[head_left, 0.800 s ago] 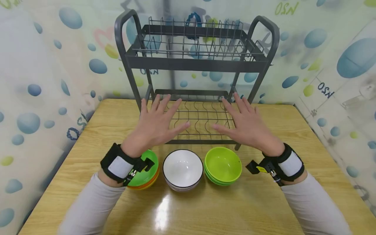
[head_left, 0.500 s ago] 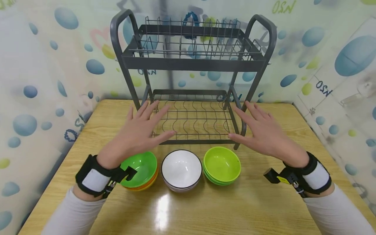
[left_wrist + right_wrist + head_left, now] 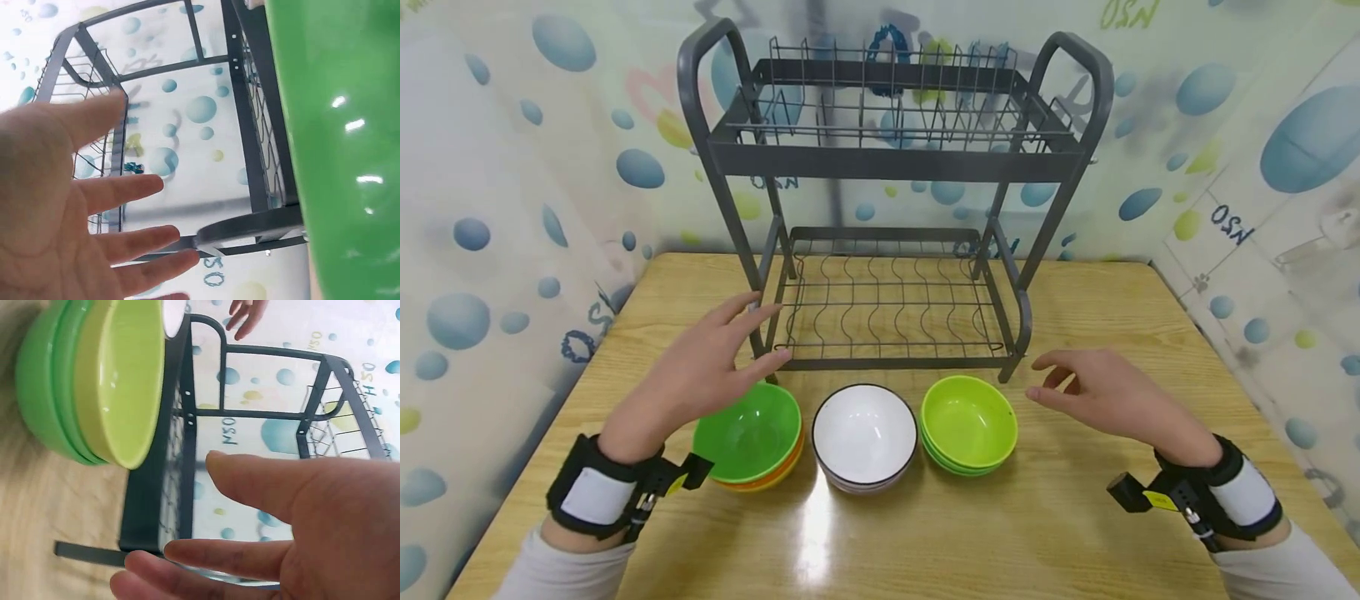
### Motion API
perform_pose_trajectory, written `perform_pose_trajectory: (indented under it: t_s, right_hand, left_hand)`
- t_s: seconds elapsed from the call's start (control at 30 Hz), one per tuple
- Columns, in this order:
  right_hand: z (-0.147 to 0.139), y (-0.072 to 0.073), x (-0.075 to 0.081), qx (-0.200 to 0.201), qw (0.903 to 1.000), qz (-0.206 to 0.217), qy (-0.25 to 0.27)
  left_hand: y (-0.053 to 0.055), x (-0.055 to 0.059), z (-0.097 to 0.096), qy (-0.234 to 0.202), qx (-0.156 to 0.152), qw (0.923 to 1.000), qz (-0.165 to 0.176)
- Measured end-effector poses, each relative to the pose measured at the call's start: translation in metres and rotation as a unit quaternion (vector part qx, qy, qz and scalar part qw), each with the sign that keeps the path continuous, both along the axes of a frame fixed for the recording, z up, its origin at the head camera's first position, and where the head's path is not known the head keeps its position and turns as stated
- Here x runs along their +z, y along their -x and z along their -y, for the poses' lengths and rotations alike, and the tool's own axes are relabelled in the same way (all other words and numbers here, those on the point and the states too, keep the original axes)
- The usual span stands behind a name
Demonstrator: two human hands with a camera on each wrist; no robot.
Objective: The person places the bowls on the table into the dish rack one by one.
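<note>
My left hand (image 3: 696, 371) hovers above the left stack, fingers spread and holding nothing. Beneath it is a green bowl (image 3: 752, 437) nested on an orange bowl (image 3: 775, 477). A white bowl with a dark rim (image 3: 865, 433) tops the middle stack. To its right, a lime-green bowl (image 3: 970, 421) sits over green bowls (image 3: 958, 468). Just right of that stack, my right hand (image 3: 1105, 392) is in the air with loosely bent fingers and nothing in its grasp. The right wrist view shows its thumb and fingers (image 3: 237, 559) apart, beside the lime-green bowl.
A dark grey two-tier dish rack (image 3: 887, 162) stands behind the bowls, its lower wire shelf (image 3: 887, 304) close to the wooden table (image 3: 1000, 533). Patterned wall covering (image 3: 497, 200) surrounds the table at the back and sides.
Both hands have drawn apart and back from in front of the rack, the left toward the left stack, the right toward the right stack. The right fingers have bent. The bowls stay in place.
</note>
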State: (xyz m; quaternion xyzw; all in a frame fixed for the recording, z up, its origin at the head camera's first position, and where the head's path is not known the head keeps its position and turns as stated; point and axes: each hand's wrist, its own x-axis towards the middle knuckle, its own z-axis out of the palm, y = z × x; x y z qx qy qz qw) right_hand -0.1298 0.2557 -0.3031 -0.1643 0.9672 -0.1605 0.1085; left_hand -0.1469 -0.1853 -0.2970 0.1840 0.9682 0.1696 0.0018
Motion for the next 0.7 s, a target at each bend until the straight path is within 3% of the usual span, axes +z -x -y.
perform_pose_trajectory:
  t_s: [0.2,0.33,0.7]
  right_hand:
    - [0.009,0.008,-0.028,0.005,0.9968,0.059,0.054]
    - [0.017,0.01,-0.038,-0.001,0.9929,0.084,0.085]
    - [0.031,0.014,-0.047,-0.011,0.9921,0.08,0.096]
  left_hand:
    - [0.012,-0.012,0.01,-0.091,0.001,0.9958,-0.009]
    - [0.017,-0.015,0.018,-0.152,0.014,0.9883,0.012]
    - [0.034,-0.018,0.03,-0.154,0.03,0.9872,0.026]
